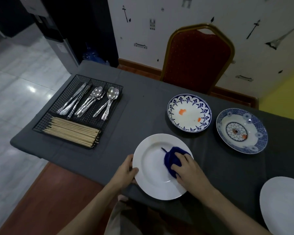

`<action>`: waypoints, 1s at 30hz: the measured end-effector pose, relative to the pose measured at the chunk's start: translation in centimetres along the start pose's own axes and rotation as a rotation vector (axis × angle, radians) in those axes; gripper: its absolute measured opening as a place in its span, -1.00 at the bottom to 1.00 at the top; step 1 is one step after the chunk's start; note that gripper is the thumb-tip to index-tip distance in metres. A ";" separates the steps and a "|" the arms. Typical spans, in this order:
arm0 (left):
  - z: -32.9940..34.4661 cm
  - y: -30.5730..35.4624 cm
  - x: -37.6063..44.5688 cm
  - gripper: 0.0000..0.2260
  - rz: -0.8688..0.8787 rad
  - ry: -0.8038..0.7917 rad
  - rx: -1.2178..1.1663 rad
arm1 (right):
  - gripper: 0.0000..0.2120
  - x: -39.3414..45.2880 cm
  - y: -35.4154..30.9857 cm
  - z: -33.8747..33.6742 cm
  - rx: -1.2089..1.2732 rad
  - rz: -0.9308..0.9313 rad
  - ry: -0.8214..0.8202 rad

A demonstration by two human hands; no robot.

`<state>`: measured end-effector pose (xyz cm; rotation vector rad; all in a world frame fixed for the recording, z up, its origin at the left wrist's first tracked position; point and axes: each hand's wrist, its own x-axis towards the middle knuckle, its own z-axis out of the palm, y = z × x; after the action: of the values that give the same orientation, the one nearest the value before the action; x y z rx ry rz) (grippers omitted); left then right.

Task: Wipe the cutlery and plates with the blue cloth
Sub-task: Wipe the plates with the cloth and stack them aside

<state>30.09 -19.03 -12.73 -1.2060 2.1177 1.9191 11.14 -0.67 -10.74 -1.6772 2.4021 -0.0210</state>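
Under the right hand's fingers (pixel 180 159), which press the bunched blue cloth (pixel 172 160), the white plate (pixel 153 182) looks nearly clean; left hand (pixel 126 172) grips its rim; beyond the fingers, two stained patterned plates (pixel 189 112) and the cutlery (pixel 92 100) appear untouched

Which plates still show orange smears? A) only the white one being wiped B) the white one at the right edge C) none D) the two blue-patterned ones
D: the blue-rimmed bowl plate has two orange smears and the blue floral plate has one near its centre; both white plates look clean.
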 end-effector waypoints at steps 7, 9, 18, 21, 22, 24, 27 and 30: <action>-0.4 1.2 -0.4 -0.70 -0.076 -0.047 -0.055 | -0.62 4.7 -5.1 1.6 0.318 0.112 0.109; -1.1 1.7 -0.3 -0.76 -0.097 -0.051 -0.114 | -0.64 4.5 -5.7 1.3 0.339 0.065 0.097; -1.6 0.8 1.8 -0.88 -0.094 0.049 0.066 | -0.65 -0.6 -2.6 -0.5 0.164 -0.182 -0.208; -1.5 0.6 1.8 -0.90 -0.104 0.049 0.025 | -0.64 0.2 0.5 -0.5 0.047 -0.104 -0.164; -1.3 0.7 1.7 -0.89 -0.110 0.046 0.004 | -0.60 0.9 0.9 -0.5 0.024 -0.074 -0.126; -1.1 0.9 1.3 -0.85 -0.129 0.043 -0.051 | -0.47 2.6 0.1 -0.5 0.039 -0.022 -0.081; -0.7 1.2 0.9 -0.82 -0.139 0.045 -0.095 | -0.31 4.7 -3.1 0.3 0.231 0.086 -0.014; -0.7 1.4 0.6 -0.82 -0.139 0.039 -0.076 | -0.36 4.6 -6.2 1.2 0.268 0.020 0.055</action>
<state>29.21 -20.00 -11.71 -1.3765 1.9375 1.9468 15.57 -7.04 -11.81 -1.5480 2.3314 -0.3733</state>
